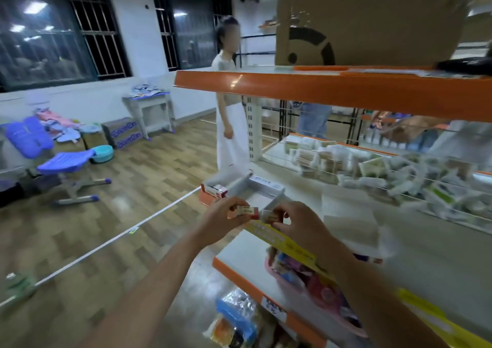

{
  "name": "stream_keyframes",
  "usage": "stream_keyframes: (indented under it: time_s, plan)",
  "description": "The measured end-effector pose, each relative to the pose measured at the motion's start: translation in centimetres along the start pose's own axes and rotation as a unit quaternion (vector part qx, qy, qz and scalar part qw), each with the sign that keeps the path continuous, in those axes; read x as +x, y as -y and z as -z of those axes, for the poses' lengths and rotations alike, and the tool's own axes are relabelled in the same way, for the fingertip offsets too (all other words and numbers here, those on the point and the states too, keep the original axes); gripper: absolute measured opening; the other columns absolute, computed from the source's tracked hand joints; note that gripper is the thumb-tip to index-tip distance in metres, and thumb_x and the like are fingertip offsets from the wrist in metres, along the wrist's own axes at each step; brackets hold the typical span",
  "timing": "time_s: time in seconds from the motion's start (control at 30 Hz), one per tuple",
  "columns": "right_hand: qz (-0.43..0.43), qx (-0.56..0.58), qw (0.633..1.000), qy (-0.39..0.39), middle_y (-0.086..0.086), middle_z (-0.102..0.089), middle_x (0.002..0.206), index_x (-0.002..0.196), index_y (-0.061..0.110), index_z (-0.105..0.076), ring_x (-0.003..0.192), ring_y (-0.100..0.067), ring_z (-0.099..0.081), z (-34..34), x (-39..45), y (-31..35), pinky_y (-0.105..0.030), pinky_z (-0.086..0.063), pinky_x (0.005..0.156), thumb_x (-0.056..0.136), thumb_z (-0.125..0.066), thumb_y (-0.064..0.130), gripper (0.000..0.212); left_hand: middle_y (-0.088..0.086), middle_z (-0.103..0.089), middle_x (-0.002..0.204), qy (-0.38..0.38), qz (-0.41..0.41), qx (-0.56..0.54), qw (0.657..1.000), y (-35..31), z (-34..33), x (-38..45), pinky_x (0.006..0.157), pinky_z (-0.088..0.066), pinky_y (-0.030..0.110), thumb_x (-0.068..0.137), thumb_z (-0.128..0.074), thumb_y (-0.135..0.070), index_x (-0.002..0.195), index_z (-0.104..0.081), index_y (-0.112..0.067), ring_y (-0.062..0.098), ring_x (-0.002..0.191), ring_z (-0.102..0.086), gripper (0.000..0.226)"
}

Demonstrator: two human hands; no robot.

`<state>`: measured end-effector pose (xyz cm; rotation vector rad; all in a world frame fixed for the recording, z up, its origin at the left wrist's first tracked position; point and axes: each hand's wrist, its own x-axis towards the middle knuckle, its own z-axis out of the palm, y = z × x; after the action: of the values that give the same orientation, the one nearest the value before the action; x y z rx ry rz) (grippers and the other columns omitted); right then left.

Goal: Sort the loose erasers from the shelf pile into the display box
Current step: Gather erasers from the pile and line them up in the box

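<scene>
Left hand (222,214) is pinching a small cream rectangular eraser with a red end (247,211), fingers (234,206) curled over its top, thumb underneath; red end is sticking out toward the right hand. Right hand (295,221) is gripping a second small tan eraser (273,216), fingers (281,210) curled tight around it, only its near face showing. Both erasers are sitting just beside each other, above the yellow-edged front of the white shelf (277,234). White open cardboard display box (255,188) is lying on the shelf right behind both hands, apart from the held erasers. Blurry pile of loose packets (399,177) is sitting behind the wire rail, well to the right. Person in white (229,108) is standing on the wood floor beyond the shelf end
</scene>
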<state>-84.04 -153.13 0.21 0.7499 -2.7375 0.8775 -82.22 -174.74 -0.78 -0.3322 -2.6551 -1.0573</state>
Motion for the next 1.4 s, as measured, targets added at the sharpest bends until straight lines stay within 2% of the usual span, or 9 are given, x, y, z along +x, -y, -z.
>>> stream_keyframes:
  time_s: [0.17, 0.33, 0.47, 0.67, 0.73, 0.87, 1.0, 1.17, 1.4]
  plan:
    - [0.012, -0.009, 1.000, 0.016, 0.004, -0.060, 0.086, 0.092, 0.014, -0.066, 0.082, -0.013, -0.054, -2.9, 7.1, -0.2, -0.027, -0.041, 0.069, 0.077, -0.067, 0.026, 0.019, -0.007, -0.056, 0.089, -0.019, 0.010, 0.003, 1.000, 5.2, 1.7, 4.3, 0.073, -0.038, 0.012, 0.079, -0.075, -0.018, 0.101, -0.064, -0.013, 0.012, 0.084, -0.051, 0.025]
    - [0.016, -0.022, 0.999, 0.040, -0.003, -0.063, 0.095, 0.099, 0.012, -0.065, 0.091, -0.016, -0.055, -4.6, 13.6, -1.2, -0.023, -0.035, 0.070, 0.082, -0.066, 0.030, 0.025, -0.004, -0.061, 0.092, -0.004, 0.011, -0.010, 1.000, 9.5, 2.5, 9.4, 0.079, -0.046, 0.034, 0.080, -0.075, -0.015, 0.100, -0.063, -0.015, 0.019, 0.086, -0.056, 0.023]
    - [0.006, -0.032, 0.998, 0.055, -0.001, -0.061, 0.100, 0.105, 0.019, -0.064, 0.093, -0.013, -0.052, -5.8, 17.8, -2.2, -0.021, -0.031, 0.067, 0.084, -0.065, 0.038, 0.028, -0.007, -0.061, 0.087, -0.007, 0.031, -0.007, 0.999, 12.7, 2.9, 13.0, 0.076, -0.043, 0.025, 0.079, -0.075, -0.019, 0.099, -0.064, -0.022, 0.015, 0.083, -0.055, 0.023]
    - [-0.026, -0.051, 0.996, 0.062, 0.002, -0.059, 0.103, 0.106, 0.019, -0.062, 0.098, -0.013, -0.051, -7.9, 22.5, -2.5, -0.025, -0.039, 0.079, 0.085, -0.063, 0.038, 0.028, -0.002, -0.061, 0.092, 0.037, -0.004, -0.014, 0.999, 16.8, 3.7, 17.7, 0.082, -0.046, 0.034, 0.081, -0.073, -0.017, 0.104, -0.064, -0.014, 0.016, 0.086, -0.055, 0.025]
    - [-0.040, -0.059, 0.996, 0.060, 0.001, -0.059, 0.105, 0.107, 0.018, -0.062, 0.097, -0.013, -0.050, -8.7, 23.8, -2.4, -0.025, -0.039, 0.077, 0.085, -0.062, 0.034, 0.027, 0.001, -0.062, 0.094, 0.057, -0.028, -0.012, 0.998, 17.9, 4.2, 19.4, 0.082, -0.047, 0.030, 0.081, -0.072, -0.014, 0.105, -0.064, -0.010, 0.016, 0.086, -0.056, 0.025]
    - [-0.093, -0.071, 0.990, 0.075, -0.002, -0.060, 0.105, 0.106, 0.014, -0.062, 0.097, -0.015, -0.050, -10.5, 25.8, -1.9, -0.028, -0.040, 0.076, 0.086, -0.063, 0.034, 0.029, 0.001, -0.060, 0.085, 0.091, -0.090, -0.050, 0.991, 19.6, 4.8, 22.3, 0.072, -0.039, 0.010, 0.078, -0.072, 0.000, 0.102, -0.064, 0.003, -0.004, 0.073, -0.053, 0.025]
    - [-0.148, -0.080, 0.981, 0.098, -0.004, -0.060, 0.110, 0.109, 0.014, -0.062, 0.100, -0.017, -0.053, -12.6, 27.1, -1.3, -0.030, -0.045, 0.083, 0.084, -0.064, 0.037, 0.033, 0.008, -0.063, 0.092, 0.135, -0.100, -0.081, 0.982, 22.2, 4.5, 24.6, 0.076, -0.039, 0.017, 0.080, -0.071, -0.004, 0.106, -0.063, 0.003, 0.012, 0.082, -0.052, 0.028]
    - [-0.172, -0.118, 0.972, 0.106, -0.002, -0.058, 0.111, 0.110, 0.016, -0.062, 0.107, -0.017, -0.047, -14.7, 27.2, -0.3, -0.031, -0.042, 0.087, 0.085, -0.064, 0.037, 0.032, -0.006, -0.061, 0.088, 0.168, -0.109, -0.137, 0.970, 25.2, 3.2, 25.7, 0.074, -0.041, 0.018, 0.079, -0.073, -0.013, 0.100, -0.063, -0.007, 0.009, 0.080, -0.051, 0.024]
    - [-0.213, -0.110, 0.967, 0.091, 0.004, -0.057, 0.108, 0.104, 0.023, -0.061, 0.108, -0.013, -0.043, -17.3, 26.8, 1.1, -0.032, -0.040, 0.089, 0.084, -0.061, 0.040, 0.026, -0.003, -0.062, 0.100, 0.204, -0.141, -0.127, 0.960, 27.2, 1.8, 26.1, 0.081, -0.049, 0.034, 0.081, -0.069, -0.026, 0.106, -0.061, -0.017, 0.015, 0.092, -0.057, 0.027]
